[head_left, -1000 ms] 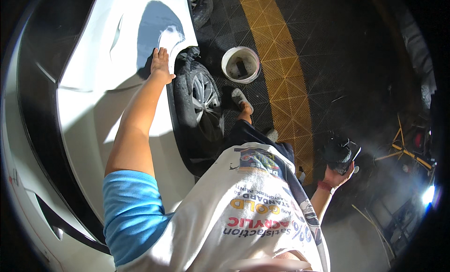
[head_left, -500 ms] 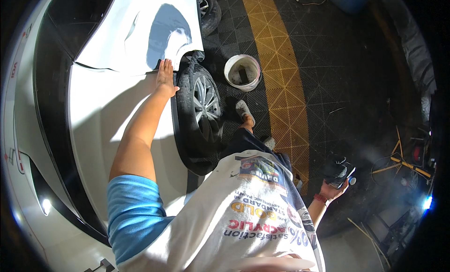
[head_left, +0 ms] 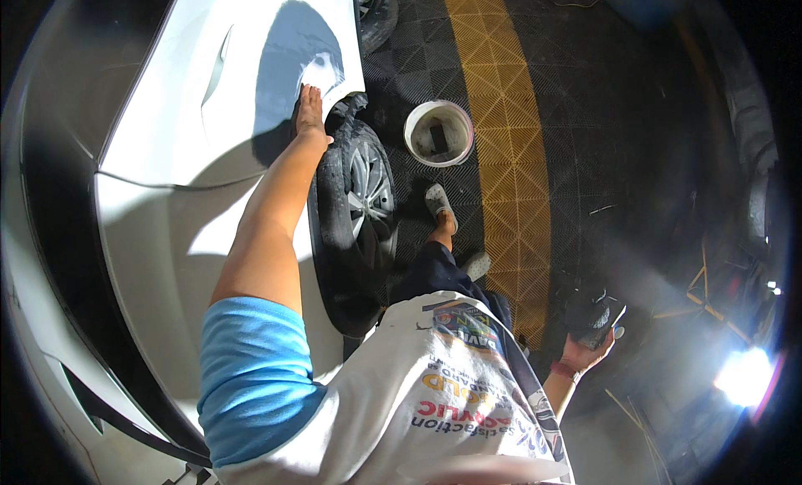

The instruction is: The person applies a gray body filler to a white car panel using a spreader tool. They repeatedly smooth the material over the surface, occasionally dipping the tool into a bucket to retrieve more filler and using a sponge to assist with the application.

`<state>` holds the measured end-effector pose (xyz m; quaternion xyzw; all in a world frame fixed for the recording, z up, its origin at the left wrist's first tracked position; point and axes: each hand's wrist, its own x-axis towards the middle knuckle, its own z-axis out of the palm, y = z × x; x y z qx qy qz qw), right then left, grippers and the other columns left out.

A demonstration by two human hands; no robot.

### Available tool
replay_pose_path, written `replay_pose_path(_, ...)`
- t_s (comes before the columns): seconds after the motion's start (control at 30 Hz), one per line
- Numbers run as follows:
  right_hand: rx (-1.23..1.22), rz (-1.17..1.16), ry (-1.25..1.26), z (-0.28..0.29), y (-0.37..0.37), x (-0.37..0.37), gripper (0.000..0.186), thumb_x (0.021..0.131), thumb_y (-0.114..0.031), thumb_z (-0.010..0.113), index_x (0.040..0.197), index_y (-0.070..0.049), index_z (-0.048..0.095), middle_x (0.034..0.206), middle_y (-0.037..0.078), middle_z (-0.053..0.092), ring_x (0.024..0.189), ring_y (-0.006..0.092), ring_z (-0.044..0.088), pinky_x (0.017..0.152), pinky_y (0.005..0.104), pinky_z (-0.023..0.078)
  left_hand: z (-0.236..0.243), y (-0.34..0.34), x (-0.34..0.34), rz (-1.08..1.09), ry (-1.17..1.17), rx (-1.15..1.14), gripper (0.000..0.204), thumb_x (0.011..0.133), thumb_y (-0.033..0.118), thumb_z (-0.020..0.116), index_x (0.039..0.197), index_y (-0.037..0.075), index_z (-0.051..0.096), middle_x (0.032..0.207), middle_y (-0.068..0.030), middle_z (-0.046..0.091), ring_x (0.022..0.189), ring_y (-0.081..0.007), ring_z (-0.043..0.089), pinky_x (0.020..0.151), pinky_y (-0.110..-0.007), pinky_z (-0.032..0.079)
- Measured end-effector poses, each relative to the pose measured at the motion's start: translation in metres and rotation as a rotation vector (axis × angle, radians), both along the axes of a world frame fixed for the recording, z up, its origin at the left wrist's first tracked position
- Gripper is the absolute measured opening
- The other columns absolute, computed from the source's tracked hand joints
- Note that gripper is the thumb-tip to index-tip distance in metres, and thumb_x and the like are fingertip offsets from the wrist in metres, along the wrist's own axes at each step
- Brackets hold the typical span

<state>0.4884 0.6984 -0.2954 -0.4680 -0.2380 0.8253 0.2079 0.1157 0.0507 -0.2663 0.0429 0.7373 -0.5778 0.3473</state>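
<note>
My left hand (head_left: 310, 117) lies flat on the white car's body panel (head_left: 225, 92), fingers stretched out and close together. Its fingertips touch the lower edge of a bright whitish spot (head_left: 320, 71) within a dull grey patch (head_left: 284, 59). Just right of the hand are the wheel arch and the car wheel (head_left: 368, 188). Out to my right, away from the car, my right hand (head_left: 581, 355) is closed around a black, crumpled, cloth-like thing (head_left: 590, 319) with a pale edge. A small, light, round end shows by its fingers; what it belongs to is unclear.
A white bucket (head_left: 462, 155) with a dark block inside stands on the black tiled floor, right of the wheel. A yellow tile strip (head_left: 510, 151) runs past it. At the lower right, a bright lamp (head_left: 746, 378) glares near thin yellowish bars. Another wheel (head_left: 376, 17) is farther ahead.
My left hand has slid forward along the panel, from the panel seam up to the whitish spot in the grey patch. My right hand still holds the black thing out to the side.
</note>
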Motion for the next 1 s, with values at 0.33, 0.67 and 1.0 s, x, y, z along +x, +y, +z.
replay_pose_path(0.33,0.081,0.045,-0.047,0.026,-0.057,-0.08,0.053,0.097,-0.045,0.071,0.134,-0.008,0.069,0.134,0.01,0.072,0.126,0.0314,0.067,0.107,0.0537,0.053,-0.112,-0.067,-0.095,-0.033,-0.052,0.013,0.125,0.091,0.093,0.037,0.172,0.001,0.011,0.182,-0.016,0.007,0.168,-0.0355,-0.001,0.129,-0.066,-0.011)
replay_pose_path(0.67,0.05,0.106,0.011,0.045,-0.09,-0.114,0.053,0.098,-0.043,0.068,0.134,-0.004,0.069,0.133,0.013,0.073,0.123,0.0334,0.069,0.106,0.0538,0.055,-0.118,-0.067,-0.096,-0.15,-0.14,-0.074,0.1,0.099,0.061,0.055,0.173,0.007,0.015,0.183,-0.0121,0.006,0.168,-0.0351,0.0,0.129,-0.07,-0.008)
replay_pose_path(1.0,0.04,0.105,0.122,0.041,-0.044,-0.014,0.054,0.097,-0.045,0.07,0.135,-0.007,0.069,0.135,0.012,0.072,0.127,0.0326,0.067,0.109,0.0534,0.052,-0.086,-0.055,-0.012,-0.134,0.034,-0.054,0.097,0.1,0.052,0.065,0.175,0.014,0.015,0.184,-0.0073,0.004,0.168,-0.0336,0.0,0.129,-0.071,-0.006)
